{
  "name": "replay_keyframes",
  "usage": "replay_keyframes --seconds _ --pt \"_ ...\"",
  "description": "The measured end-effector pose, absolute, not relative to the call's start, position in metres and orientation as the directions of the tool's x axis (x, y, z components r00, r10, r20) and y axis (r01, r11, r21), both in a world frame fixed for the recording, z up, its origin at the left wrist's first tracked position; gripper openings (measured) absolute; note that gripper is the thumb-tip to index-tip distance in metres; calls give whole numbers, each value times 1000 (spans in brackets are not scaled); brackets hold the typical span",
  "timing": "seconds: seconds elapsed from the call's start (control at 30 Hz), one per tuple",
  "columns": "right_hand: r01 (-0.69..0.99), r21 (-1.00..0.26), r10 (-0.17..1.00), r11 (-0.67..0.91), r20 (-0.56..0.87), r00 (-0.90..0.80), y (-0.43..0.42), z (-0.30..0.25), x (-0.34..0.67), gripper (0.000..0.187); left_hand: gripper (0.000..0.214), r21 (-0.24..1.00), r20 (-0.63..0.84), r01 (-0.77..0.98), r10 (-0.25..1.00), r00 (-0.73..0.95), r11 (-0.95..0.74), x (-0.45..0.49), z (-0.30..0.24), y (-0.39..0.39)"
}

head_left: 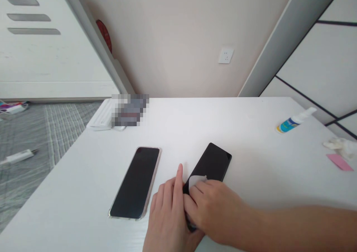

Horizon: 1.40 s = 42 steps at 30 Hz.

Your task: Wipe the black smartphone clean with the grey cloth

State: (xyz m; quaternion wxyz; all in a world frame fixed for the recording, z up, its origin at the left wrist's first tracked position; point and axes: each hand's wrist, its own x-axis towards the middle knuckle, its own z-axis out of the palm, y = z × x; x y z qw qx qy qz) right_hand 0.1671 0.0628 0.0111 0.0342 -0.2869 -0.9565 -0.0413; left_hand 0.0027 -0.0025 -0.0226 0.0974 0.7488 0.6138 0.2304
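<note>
A black smartphone (213, 162) lies at a slant on the white table, its screen facing up. My left hand (169, 211) is against its left edge and lower end, steadying it; the fingers are nearly straight and the thumb is mostly hidden under my right hand. Pressed to the screen, my right hand (209, 207) is closed around a small pale grey cloth (196, 180), with only its upper edge showing. Both hands cover the phone's lower half. To the left lies a second smartphone (135, 183), dark screen up, in a clear case.
On the white table (69, 192), a spray bottle (291, 124) lies at the right, near a pink paper slip (339, 162) and crumpled white tissue (341, 146). White packets (102, 114) and a blurred-out item (131, 110) are at the back left. A wall with a socket (226, 55) stands behind.
</note>
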Motion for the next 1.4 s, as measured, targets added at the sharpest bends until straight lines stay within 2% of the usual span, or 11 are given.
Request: replay_keyframes --seconds 0.07,0.23,0.47,0.6,0.67,0.77,0.87,1.03,1.1,1.27,1.4 --pt "555 48 551 830 84 -831 75 13 170 7 132 426 228 877 965 132 -221 3 -23 -2" --pt "802 131 791 583 133 -597 109 21 185 13 130 433 202 881 973 108 -188 4 -21 -2" --pt "494 11 490 869 101 -866 75 14 170 10 130 419 220 880 965 142 -225 2 -23 -4" --pt "770 92 764 632 96 -638 107 25 185 14 128 408 227 890 967 115 -201 3 -21 -2" --pt "810 114 805 575 97 -585 102 26 184 14 130 418 223 885 968 117 -204 2 -21 -2" --pt "635 33 633 772 57 -772 76 18 172 4 133 437 219 871 966 139 -224 2 -22 -2" --pt "441 -65 444 895 30 -896 72 14 168 19 131 441 223 867 964 144 -232 3 -23 -1" --pt "774 101 780 624 -20 -626 102 33 190 14 126 420 215 886 970 112 -195 3 -21 -1" --pt "778 126 787 616 -46 -615 93 37 192 18 128 428 207 881 971 119 -200 2 -20 -1" --pt "506 -34 501 862 -92 -860 66 32 175 10 133 440 218 865 963 156 -240 1 -21 -1" --pt "733 99 739 673 -62 -671 103 36 187 13 127 420 237 882 964 124 -216 3 -23 0"
